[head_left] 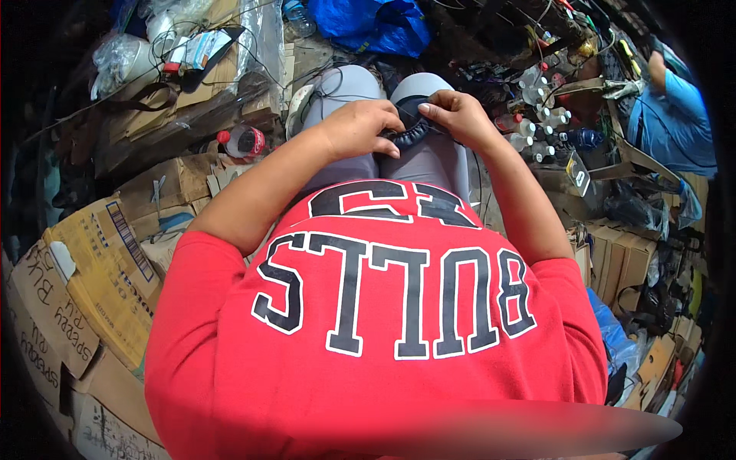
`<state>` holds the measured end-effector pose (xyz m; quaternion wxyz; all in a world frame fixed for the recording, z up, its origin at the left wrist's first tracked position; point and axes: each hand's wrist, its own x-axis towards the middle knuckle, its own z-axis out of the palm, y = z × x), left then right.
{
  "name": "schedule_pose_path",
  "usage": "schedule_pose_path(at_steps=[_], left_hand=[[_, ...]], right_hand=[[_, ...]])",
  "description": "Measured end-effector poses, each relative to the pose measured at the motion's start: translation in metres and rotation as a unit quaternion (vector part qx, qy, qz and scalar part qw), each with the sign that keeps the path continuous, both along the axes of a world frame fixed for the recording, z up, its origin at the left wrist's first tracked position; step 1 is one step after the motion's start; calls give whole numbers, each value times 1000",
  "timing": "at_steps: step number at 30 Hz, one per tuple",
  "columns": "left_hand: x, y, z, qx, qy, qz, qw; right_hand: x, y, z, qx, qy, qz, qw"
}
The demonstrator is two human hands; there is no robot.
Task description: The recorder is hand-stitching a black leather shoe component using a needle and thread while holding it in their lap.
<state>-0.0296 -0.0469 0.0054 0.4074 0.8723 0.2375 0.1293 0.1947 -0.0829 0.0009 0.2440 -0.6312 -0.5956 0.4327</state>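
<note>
Both my hands meet over my lap, above my grey trousers. My left hand (360,126) and my right hand (458,115) together grip a small dark, wrinkled, padded piece (411,129) with a gathered edge, pinching it between the fingers. A thin dark cord runs from it down past my right forearm. My red shirt with large black lettering fills the lower half of the view.
Flattened cardboard boxes (100,268) lie at my left, with a red-capped plastic bottle (244,142) beside them. Several small white bottles (537,123) and tangled wires crowd the right. A blue bag (376,23) lies ahead. A person in a blue top (678,115) is at the far right.
</note>
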Motion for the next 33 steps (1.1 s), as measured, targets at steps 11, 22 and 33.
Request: schedule_pose_path(at_steps=[11,22,33], left_hand=[[47,40,-13,-86,-51,41,994],[42,55,-11,-344,-13,19,939],[36,58,-3,-361,14,-64,930]], right_hand=[[1,-22,28,-83,0,72,994],[34,-65,71,16,249,-37,968],[8,-46,33,103,-57,38,992]])
